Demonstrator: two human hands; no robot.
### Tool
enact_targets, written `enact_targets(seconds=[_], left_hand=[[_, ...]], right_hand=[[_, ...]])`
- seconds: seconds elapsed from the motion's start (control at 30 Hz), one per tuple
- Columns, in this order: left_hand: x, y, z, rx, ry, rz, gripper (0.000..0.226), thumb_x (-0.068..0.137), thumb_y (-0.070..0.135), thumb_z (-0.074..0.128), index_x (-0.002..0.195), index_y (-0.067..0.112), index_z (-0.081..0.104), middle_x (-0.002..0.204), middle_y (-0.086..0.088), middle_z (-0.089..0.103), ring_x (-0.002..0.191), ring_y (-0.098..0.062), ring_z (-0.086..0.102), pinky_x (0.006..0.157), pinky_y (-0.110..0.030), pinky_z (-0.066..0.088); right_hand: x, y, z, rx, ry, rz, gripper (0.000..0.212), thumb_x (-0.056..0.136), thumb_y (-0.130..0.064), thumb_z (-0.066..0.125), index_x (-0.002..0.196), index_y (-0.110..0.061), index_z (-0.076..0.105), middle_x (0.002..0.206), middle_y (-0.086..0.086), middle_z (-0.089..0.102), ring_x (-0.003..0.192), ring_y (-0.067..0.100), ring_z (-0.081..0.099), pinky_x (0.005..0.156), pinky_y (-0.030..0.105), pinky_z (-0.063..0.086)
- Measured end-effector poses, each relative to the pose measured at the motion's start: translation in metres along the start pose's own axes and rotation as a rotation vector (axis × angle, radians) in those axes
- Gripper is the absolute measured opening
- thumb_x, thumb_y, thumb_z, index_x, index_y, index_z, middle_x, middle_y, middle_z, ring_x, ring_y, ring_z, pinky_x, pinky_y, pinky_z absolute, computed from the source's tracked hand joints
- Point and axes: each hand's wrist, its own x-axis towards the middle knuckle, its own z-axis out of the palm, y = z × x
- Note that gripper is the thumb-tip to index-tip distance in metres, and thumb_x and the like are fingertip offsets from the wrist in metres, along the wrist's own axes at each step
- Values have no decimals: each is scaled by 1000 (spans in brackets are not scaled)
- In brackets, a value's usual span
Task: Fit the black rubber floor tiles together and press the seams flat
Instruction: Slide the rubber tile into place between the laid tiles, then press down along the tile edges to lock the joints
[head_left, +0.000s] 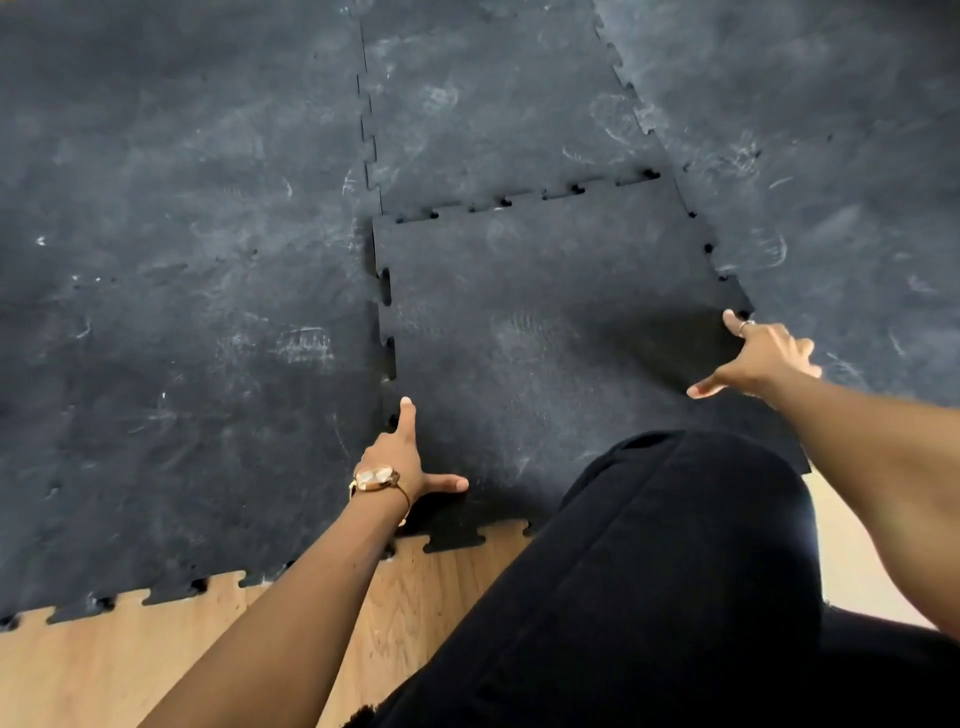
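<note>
A black rubber tile (545, 322) with puzzle-tooth edges lies in the middle, surrounded by laid tiles on the left (182, 312), far side (493, 104) and right (831, 182). Its far seam (519, 200) and left seam (385, 312) show open gaps between the teeth. My left hand (402, 457), wearing a gold watch, rests with fingers spread at the tile's left seam, index finger pointing along it. My right hand (763, 358) is spread on the tile's right edge, one finger touching the right seam. Neither hand holds anything.
Bare wooden floor (156, 649) shows along the near edge of the mats. My knee in black trousers (675, 545) rests over the near right part of the middle tile. All tiles carry dusty scuff marks.
</note>
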Motion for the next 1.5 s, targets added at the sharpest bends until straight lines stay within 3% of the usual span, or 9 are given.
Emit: enact_targets(seconds=[0.37, 0.47, 0.57, 0.63, 0.77, 0.87, 1.0, 1.17, 1.5], left_hand=[[12, 24, 1, 269, -22, -67, 132, 68, 57, 79, 152, 10, -11, 132, -13, 53, 119, -30, 55, 83, -39, 49], [15, 36, -5, 509, 14, -65, 109, 76, 58, 72, 152, 4, 15, 136, -9, 54, 117, -25, 58, 79, -33, 48], [18, 53, -13, 719, 111, 76, 54, 84, 58, 63, 119, 17, 62, 103, -1, 66, 97, -20, 66, 65, -28, 40], [22, 75, -16, 695, 187, 178, 49, 85, 59, 62, 112, 19, 61, 106, -2, 65, 100, -22, 63, 67, -28, 36], [39, 147, -15, 530, 202, 455, 92, 71, 66, 70, 140, 15, 36, 137, -13, 42, 127, -33, 42, 87, -38, 41], [52, 197, 2, 564, -2, 666, 143, 49, 77, 75, 154, 24, -7, 160, -19, -4, 148, -40, -2, 117, -53, 9], [63, 201, 54, 644, -16, 745, 170, 27, 92, 64, 140, 21, -40, 142, -25, -47, 131, -43, -44, 112, -58, -19], [81, 181, 70, 554, 138, 873, 160, 23, 108, 34, 143, 29, -36, 143, -14, -50, 133, -31, -46, 114, -52, -21], [79, 183, 73, 528, 236, 914, 151, 30, 108, 21, 153, 27, -10, 159, -16, -20, 147, -33, -20, 119, -55, -2]], right_hand=[[12, 2, 11, 47, -21, 0, 116, 61, -28, 92, 152, -35, 21, 141, 16, 42, 130, 45, 30, 97, 55, 39], [8, -10, 17, 78, -13, 41, 109, 63, -22, 92, 150, -33, 26, 138, 16, 45, 130, 44, 34, 94, 53, 42], [0, -14, 24, 123, 44, 94, 93, 63, -16, 91, 141, -25, 42, 135, 15, 47, 128, 40, 40, 94, 52, 44], [-6, -13, 24, 111, 144, 34, 77, 65, -19, 90, 133, -14, 53, 139, 12, 43, 125, 40, 45, 95, 49, 45], [-18, -3, 32, 22, -44, 146, 128, 59, -50, 88, 154, -20, 6, 159, 12, 7, 145, 38, 15, 105, 66, 26], [-22, 23, 46, 11, -179, 98, 155, 51, -61, 87, 148, -22, -28, 157, 17, -26, 147, 43, -6, 112, 65, 12], [-31, 50, 54, -69, -161, -29, 159, 51, -66, 84, 145, -11, -33, 152, 19, -36, 146, 41, -17, 119, 54, 2], [-28, 37, 55, -167, -115, 52, 154, 58, -55, 86, 142, 8, -27, 154, 26, -27, 145, 40, -18, 120, 47, -1], [-16, 36, 60, -37, -57, 93, 140, 66, -27, 88, 145, 6, -23, 155, 25, -25, 145, 38, -19, 119, 46, -4]])
